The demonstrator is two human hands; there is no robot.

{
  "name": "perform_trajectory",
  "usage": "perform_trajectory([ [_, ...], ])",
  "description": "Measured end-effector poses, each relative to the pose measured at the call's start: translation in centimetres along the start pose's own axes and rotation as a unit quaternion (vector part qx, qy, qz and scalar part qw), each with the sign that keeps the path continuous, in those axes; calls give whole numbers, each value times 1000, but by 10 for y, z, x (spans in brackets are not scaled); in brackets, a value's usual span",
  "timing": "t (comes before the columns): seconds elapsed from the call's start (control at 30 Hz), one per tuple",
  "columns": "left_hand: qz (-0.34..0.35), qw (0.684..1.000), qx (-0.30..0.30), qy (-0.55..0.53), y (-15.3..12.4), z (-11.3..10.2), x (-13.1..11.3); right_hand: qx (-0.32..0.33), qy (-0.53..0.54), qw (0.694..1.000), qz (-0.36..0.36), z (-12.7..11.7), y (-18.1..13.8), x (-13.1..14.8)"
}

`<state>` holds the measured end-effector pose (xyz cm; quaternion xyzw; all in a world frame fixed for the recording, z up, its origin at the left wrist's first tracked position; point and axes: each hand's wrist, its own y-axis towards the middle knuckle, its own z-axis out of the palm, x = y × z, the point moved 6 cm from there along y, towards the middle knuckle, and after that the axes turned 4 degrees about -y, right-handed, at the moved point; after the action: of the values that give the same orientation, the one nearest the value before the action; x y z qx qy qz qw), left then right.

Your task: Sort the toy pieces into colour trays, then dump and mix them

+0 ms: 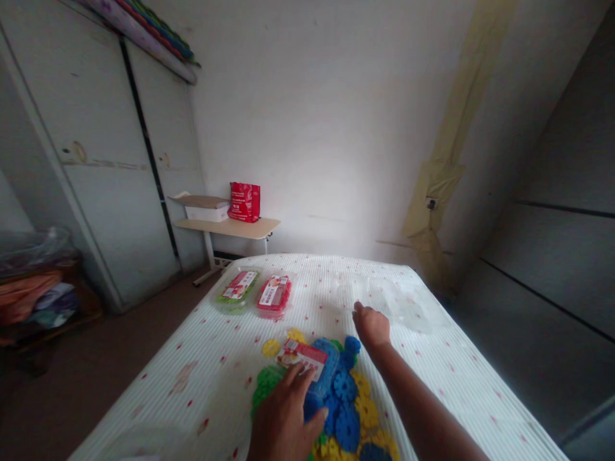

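Observation:
My left hand [288,410] lies over a clear plastic box of blue flower-shaped pieces [325,365], its fingers spread on the red and white label [305,358]. Around that box is a pile of loose plastic pieces: green [265,384], blue [346,426] and yellow [366,410]. Farther out, my right hand [373,325] has its fingers closed at the near edge of a clear plastic container [343,288]. The container is faint against the cloth, so the exact grip is hard to see.
Two labelled clear boxes, one with green pieces [235,291] and one with red pieces [275,296], stand at the far left of the tablecloth [192,358]. More clear containers [413,307] lie at the far right. Behind, a small table [259,228] holds a red bag [245,202].

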<state>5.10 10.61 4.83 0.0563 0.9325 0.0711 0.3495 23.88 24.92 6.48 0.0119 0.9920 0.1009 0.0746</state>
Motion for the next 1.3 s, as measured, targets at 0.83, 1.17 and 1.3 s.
perform_trajectory([
  [0.83, 81, 988, -50, 121, -8, 4, -15, -7, -13, 1000, -23, 12, 2, 0],
  [1.17, 127, 979, -146, 59, -11, -12, -7, -17, -27, 999, -23, 11, 2, -11],
  [1.3, 128, 974, -187, 22, -12, -22, -7, -29, -32, 999, -26, 10, -4, -10],
])
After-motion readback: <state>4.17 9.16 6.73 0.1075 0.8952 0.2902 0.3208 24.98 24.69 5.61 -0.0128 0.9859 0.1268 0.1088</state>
